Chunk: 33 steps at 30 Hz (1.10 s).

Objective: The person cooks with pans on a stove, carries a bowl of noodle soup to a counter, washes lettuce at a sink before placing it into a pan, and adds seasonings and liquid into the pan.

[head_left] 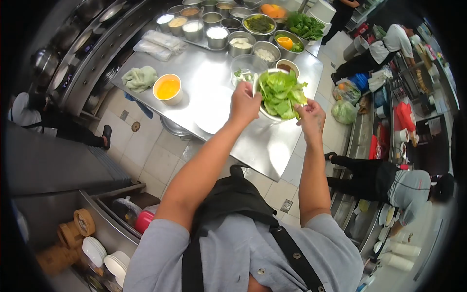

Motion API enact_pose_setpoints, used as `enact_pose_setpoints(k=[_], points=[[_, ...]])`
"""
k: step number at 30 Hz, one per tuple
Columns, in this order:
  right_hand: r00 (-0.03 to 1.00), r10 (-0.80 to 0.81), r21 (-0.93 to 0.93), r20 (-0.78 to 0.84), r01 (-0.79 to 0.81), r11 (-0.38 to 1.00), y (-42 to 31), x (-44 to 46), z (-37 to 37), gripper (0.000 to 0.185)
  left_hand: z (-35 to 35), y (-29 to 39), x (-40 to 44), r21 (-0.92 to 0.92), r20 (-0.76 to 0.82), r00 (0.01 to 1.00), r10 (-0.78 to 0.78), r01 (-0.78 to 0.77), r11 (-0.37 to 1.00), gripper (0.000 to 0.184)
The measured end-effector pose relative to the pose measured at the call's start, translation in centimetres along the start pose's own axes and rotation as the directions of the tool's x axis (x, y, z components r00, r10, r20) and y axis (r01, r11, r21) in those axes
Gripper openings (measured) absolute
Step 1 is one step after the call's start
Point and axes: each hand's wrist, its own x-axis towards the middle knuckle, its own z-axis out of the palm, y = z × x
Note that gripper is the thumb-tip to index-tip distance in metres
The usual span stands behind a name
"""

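A white bowl (266, 115) heaped with green lettuce (279, 92) is held above the front right part of the steel table. My left hand (245, 104) is closed on the bowl's left rim. Over on the right side, my right hand (311, 119) pinches lettuce leaves at the edge; its rear fingers are partly hidden. Just behind the bowl lie a clear plastic bowl (238, 63) with some pale and green pieces and a small cup of brown contents (287, 66). A paper cup of orange-yellow liquid (168, 89) stands to the left.
Several metal containers of ingredients (217, 36) line the table's back, beside leafy greens (305, 26). A green cloth (139, 79) and plastic packs (159, 44) lie at left. Co-workers stand at the right counter (408, 187) and at far left (29, 109).
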Motion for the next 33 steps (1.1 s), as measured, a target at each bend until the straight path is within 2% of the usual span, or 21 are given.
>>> enact_pose_setpoints(k=[2,4,6,7,8,9,10,12,13,14,16,17,18,20,21,22,24,26,28,30,33], points=[[1.000,-0.029,0.010,-0.002,0.029,1.000,-2.7,-1.3,1.0,0.043,-2.4,3.0,-0.7,-0.295,0.072,0.985,-0.157,0.172,0.940,0.022],[0.995,-0.070,0.025,0.075,0.069,0.997,-4.9,-2.8,2.8,0.044,-5.9,3.5,-1.6,-0.343,0.102,0.982,-0.159,0.185,0.921,0.023],[0.988,-0.037,-0.043,0.149,0.043,0.998,-6.5,-4.8,5.0,0.052,-10.0,3.2,-2.9,-0.361,0.051,0.984,-0.169,0.176,0.916,0.022],[0.937,-0.337,-0.210,0.087,0.348,0.914,-7.6,-6.3,6.4,0.058,-12.0,2.9,-3.6,-0.386,0.034,0.987,-0.159,0.160,0.909,0.022],[0.787,-0.612,-0.378,0.078,0.592,0.712,-8.7,-7.9,8.4,0.064,-14.3,2.5,-4.4,-0.388,0.013,0.988,-0.154,0.146,0.910,0.022],[0.729,-0.655,-0.362,0.201,0.676,0.641,-9.8,-9.1,10.2,0.073,-16.5,2.2,-5.3,-0.378,-0.012,0.989,-0.150,0.134,0.916,0.021],[0.575,-0.742,-0.326,0.345,0.814,0.481,-10.8,-10.0,12.2,0.076,-18.5,2.0,-6.3,-0.369,-0.041,0.988,-0.151,0.125,0.921,0.020],[0.427,-0.678,-0.201,0.598,0.899,0.390,-12.4,-12.4,16.6,0.079,-22.3,1.7,-8.1,-0.375,-0.083,0.988,-0.131,0.091,0.923,0.020],[0.353,-0.601,-0.217,0.717,0.932,0.289,-12.7,-13.4,18.9,0.074,-24.3,1.5,-8.9,-0.376,-0.091,0.990,-0.108,0.066,0.924,0.020],[0.323,-0.605,-0.180,0.728,0.941,0.285,-12.7,-14.2,21.0,0.074,-26.2,1.1,-9.6,-0.375,-0.128,0.985,-0.115,0.059,0.925,0.020],[0.180,-0.576,-0.079,0.797,0.977,0.196,-12.4,-15.5,25.2,0.063,-30.0,-0.1,-10.8,-0.290,-0.190,0.978,-0.086,0.028,0.957,0.018],[0.134,-0.650,-0.003,0.748,0.980,0.199,-12.2,-16.0,27.4,0.052,-31.7,-0.3,-11.3,-0.336,-0.208,0.973,-0.101,0.026,0.941,0.017],[0.112,-0.649,0.024,0.753,0.980,0.197,-11.9,-16.3,29.3,0.052,-33.3,-0.5,-11.8,-0.336,-0.234,0.966,-0.109,0.024,0.942,0.017],[0.099,-0.638,0.150,0.764,0.934,0.324,-11.9,-16.5,32.7,0.044,-36.3,-0.8,-12.2,-0.316,-0.250,0.963,-0.099,0.015,0.949,0.017],[0.068,-0.687,0.191,0.724,0.937,0.293,-12.1,-16.6,34.2,0.038,-37.6,-0.9,-12.2,-0.317,-0.273,0.957,-0.098,0.007,0.949,0.017],[0.045,-0.690,0.212,0.723,0.935,0.283,-12.5,-16.5,35.8,0.038,-38.8,-1.0,-12.1,-0.371,-0.292,0.945,-0.147,0.030,0.928,0.018],[0.060,-0.644,0.333,0.763,0.818,0.470,-13.2,-15.6,38.5,0.039,-41.2,-1.7,-11.3,-0.425,-0.321,0.926,-0.199,0.048,0.904,0.019],[0.048,-0.672,0.372,0.739,0.802,0.467,-14.1,-14.2,41.5,0.039,-43.4,-2.7,-9.8,-0.438,-0.302,0.927,-0.222,0.072,0.896,0.020],[0.114,-0.557,0.393,0.823,0.595,0.702,-15.2,-12.4,44.0,0.038,-45.3,-3.2,-7.9,-0.438,-0.311,0.922,-0.233,0.078,0.895,0.019],[0.088,-0.587,0.433,0.805,0.590,0.681,-15.9,-10.2,47.1,0.037,-47.2,-3.5,-5.3,-0.436,-0.318,0.917,-0.240,0.083,0.896,0.019],[0.076,-0.532,0.446,0.843,0.453,0.772,-17.4,-7.0,51.3,0.039,-49.6,-3.6,-1.0,-0.420,-0.317,0.912,-0.261,0.111,0.901,0.019]])
